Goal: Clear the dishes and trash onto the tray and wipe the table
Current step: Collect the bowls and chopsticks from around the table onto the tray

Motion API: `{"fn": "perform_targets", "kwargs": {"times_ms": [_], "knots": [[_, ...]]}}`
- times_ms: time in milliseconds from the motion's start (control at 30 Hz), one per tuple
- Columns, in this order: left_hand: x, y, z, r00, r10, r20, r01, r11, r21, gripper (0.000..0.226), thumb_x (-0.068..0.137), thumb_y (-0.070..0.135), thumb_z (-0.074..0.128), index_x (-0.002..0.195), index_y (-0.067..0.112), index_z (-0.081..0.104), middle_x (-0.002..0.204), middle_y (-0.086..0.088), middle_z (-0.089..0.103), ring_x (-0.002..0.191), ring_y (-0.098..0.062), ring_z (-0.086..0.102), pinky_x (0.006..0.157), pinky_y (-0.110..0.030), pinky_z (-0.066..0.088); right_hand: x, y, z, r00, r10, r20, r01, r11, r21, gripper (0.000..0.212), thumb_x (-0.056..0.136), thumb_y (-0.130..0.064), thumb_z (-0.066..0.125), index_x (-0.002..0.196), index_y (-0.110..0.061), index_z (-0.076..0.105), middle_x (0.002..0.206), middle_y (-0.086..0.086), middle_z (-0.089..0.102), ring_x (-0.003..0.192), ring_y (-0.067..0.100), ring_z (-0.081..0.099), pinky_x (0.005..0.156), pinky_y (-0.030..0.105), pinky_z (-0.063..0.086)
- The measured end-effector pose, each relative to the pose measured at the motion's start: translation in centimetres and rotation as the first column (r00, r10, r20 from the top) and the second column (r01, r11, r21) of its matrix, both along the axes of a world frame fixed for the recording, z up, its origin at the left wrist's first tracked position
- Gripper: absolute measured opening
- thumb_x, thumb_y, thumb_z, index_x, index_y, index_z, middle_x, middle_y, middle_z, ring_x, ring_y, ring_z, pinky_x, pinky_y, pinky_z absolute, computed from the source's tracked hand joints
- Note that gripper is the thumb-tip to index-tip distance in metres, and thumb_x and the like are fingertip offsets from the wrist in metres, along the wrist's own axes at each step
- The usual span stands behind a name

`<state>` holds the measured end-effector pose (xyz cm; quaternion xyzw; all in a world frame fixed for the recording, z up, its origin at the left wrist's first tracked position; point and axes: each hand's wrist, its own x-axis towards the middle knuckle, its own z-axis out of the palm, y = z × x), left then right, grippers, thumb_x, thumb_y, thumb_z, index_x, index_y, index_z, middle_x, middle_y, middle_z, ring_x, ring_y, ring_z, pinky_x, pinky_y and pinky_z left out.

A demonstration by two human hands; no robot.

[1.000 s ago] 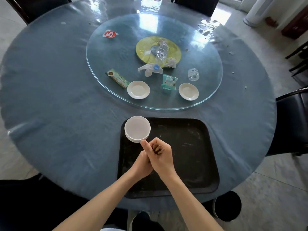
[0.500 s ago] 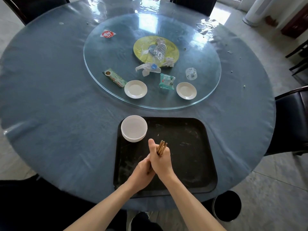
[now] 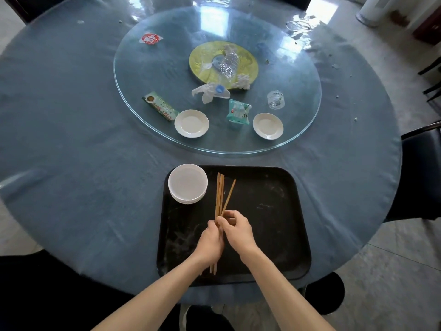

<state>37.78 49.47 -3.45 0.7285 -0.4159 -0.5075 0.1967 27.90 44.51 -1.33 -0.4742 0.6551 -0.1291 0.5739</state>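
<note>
Head view: both hands over the black tray [image 3: 274, 235] — left hand [image 3: 210, 242] grips a bundle of chopsticks [image 3: 219, 194], right hand [image 3: 237, 229] pinches the same bundle, one stick splayed right. Stacked white bowls [image 3: 187, 183] sit in the tray's far-left corner. Two saucers [image 3: 191, 123], wrappers and a crushed bottle [image 3: 228, 64] lie on the glass turntable [image 3: 143, 68].

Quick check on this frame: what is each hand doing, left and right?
Left hand: fingers curled round the chopsticks over the tray.
Right hand: pinching the same chopsticks.
</note>
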Motion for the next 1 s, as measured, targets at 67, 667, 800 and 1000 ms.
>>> {"fn": "perform_targets", "kwargs": {"times_ms": [67, 667, 800, 1000], "knots": [[-0.1, -0.5, -0.8, 0.999, 0.028, 0.028, -0.030, 0.997, 0.072, 0.032, 0.106, 0.024, 0.043, 0.132, 0.006, 0.043, 0.114, -0.009, 0.065, 0.099, -0.020, 0.069, 0.084, -0.036, 0.060, 0.0, 0.0, -1.3, 1.000, -0.015, 0.023, 0.014, 0.999, 0.044, 0.030, 0.101, -0.027, 0.066, 0.130, -0.021, 0.066, 0.111, -0.004, 0.074, 0.103, 0.009, 0.070, 0.090, 0.031, 0.061], [1.2, 0.6, -2.7, 0.982, 0.116, 0.149, -0.117, 0.993, -0.002, 0.060, 0.100, 0.025, 0.052, 0.155, 0.010, 0.031, 0.147, -0.009, 0.035, 0.128, -0.022, 0.049, 0.109, -0.038, 0.046, -0.2, 0.7, -5.0, 0.964, 0.130, -0.231, -0.155, 0.984, -0.092, 0.042, 0.099, -0.034, 0.066, 0.139, -0.024, 0.058, 0.120, -0.002, 0.064, 0.102, 0.009, 0.065, 0.090, 0.032, 0.059], [1.5, 0.6, -3.1, 0.986, 0.111, 0.123, -0.109, 0.994, -0.023, 0.059, 0.101, 0.024, 0.051, 0.155, 0.011, 0.032, 0.147, -0.008, 0.036, 0.122, -0.019, 0.056, 0.106, -0.039, 0.050, -0.1, 1.1, -4.6, 0.942, 0.148, -0.301, -0.193, 0.973, -0.128, 0.043, 0.095, -0.042, 0.070, 0.135, -0.030, 0.057, 0.117, -0.004, 0.061, 0.097, 0.008, 0.064, 0.078, 0.026, 0.054], [1.5, 1.5, -3.1, 0.985, 0.133, 0.109, -0.129, 0.990, -0.049, 0.056, 0.102, 0.020, 0.051, 0.155, 0.013, 0.035, 0.146, -0.006, 0.039, 0.116, -0.015, 0.058, 0.104, -0.033, 0.051, -0.1, 1.7, -5.1, 0.950, 0.160, -0.269, -0.205, 0.967, -0.150, 0.042, 0.097, -0.028, 0.071, 0.137, -0.028, 0.058, 0.118, -0.002, 0.061, 0.093, 0.007, 0.066, 0.089, 0.033, 0.060]]}}
